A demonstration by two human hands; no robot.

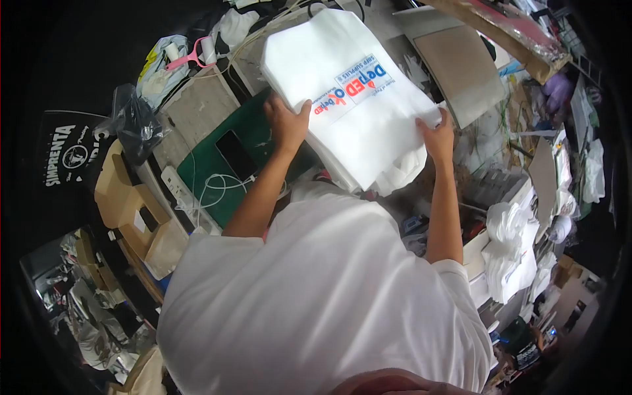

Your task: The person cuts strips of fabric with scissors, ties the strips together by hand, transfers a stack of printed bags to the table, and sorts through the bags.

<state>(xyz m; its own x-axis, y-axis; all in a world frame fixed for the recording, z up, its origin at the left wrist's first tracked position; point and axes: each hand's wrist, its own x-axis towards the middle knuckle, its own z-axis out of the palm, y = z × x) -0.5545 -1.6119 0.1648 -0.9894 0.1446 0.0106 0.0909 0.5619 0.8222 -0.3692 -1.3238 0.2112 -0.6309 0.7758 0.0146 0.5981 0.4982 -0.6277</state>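
The left hand [288,126] has its thumb on top and fingers bent against the edge, the right hand [438,138] pinches the opposite side between thumb and curled fingers, and together they hold a stack of soft, matte white sheets [359,125], printed and ruffled at the lower edge, at upper centre. Left of it, a flat green mat [247,120] bears a glossy black phone [236,155] and a looped white cable [250,178], with an open cardboard box [125,210] beyond, at centre left.

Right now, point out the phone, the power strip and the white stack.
Phone [236,156]: head view, middle of its dark screen.
Power strip [176,189]: head view, socket face.
White stack [354,93]: head view, printed top face.
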